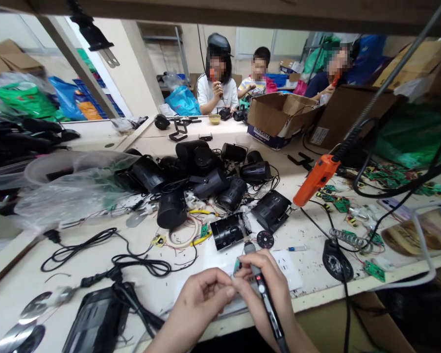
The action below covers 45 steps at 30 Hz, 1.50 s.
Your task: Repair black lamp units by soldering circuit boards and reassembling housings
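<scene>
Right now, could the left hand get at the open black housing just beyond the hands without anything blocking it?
Probably yes. The left hand lies just short of the open black housing, with only bare bench and thin wires between. But its fingers pinch a small green board, so that grip is taken.

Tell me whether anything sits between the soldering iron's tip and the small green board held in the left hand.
Nothing visible does. The left hand pinches the small green board at its edge, and the right hand holds the soldering iron with its tip right beside the board. Whether the tip touches it cannot be told.
</scene>
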Available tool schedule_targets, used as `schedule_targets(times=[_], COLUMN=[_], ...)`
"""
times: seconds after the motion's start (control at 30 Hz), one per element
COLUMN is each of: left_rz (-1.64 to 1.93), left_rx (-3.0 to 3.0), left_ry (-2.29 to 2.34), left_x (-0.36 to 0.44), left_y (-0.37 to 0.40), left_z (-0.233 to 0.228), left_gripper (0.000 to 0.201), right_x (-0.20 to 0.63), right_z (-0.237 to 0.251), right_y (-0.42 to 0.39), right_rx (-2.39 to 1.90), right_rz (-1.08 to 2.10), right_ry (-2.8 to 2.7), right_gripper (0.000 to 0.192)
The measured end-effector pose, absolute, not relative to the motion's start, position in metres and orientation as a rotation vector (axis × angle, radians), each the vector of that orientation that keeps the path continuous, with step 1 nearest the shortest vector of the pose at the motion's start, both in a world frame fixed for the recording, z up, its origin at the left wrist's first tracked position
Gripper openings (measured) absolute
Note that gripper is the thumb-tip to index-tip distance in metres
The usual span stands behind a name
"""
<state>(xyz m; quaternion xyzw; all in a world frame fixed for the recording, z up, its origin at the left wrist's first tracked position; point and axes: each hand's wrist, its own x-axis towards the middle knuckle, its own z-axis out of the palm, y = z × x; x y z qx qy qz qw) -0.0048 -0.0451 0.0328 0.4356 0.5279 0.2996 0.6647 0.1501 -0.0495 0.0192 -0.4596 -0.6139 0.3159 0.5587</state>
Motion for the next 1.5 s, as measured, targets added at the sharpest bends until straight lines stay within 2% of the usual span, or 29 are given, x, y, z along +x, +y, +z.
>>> schedule_targets(times=[0.27,0.43,0.6,0.7,0.83,0.93,1.13,1.5], left_rz=[0.592,0.62,0.678,0.738,0.625,0.645,0.741,0.635], left_rx=[1.133,1.044,1.135,1.425,1.638,1.596,1.43,1.568], left_ry=[1.212,1.301,1.329,1.371,1.396,1.362,1.24,1.233], left_x=[-0.006,-0.013,-0.016,-0.012,-0.002,0.003,0.003,0.005], left_y=[-0.041,-0.039,-0.033,-0.024,-0.015,-0.016,-0.025,-0.031], left_z=[0.029,0.02,0.021,0.023,0.026,0.028,0.027,0.022], left_gripper=[0.047,0.046,0.039,0.031,0.025,0.027,0.031,0.029], right_x=[0.15,0.161,0.166,0.166,0.167,0.165,0.159,0.182], right_z=[0.009,0.005,-0.005,-0.013,-0.02,-0.02,-0.014,-0.024], right_y=[-0.046,-0.043,-0.05,-0.056,-0.061,-0.06,-0.052,-0.053], right_rx=[-1.115,-1.157,-1.157,-1.19,-1.257,-1.266,-1.222,-1.289], right_rz=[0.734,0.35,0.268,0.258,0.327,0.399,0.464,0.461], right_ry=[-1.451,-1.563,-1.76,-1.766,-1.789,-1.767,-1.726,-1.783], right_gripper=[0.014,0.02,0.025,0.024,0.028,0.03,0.023,0.031])
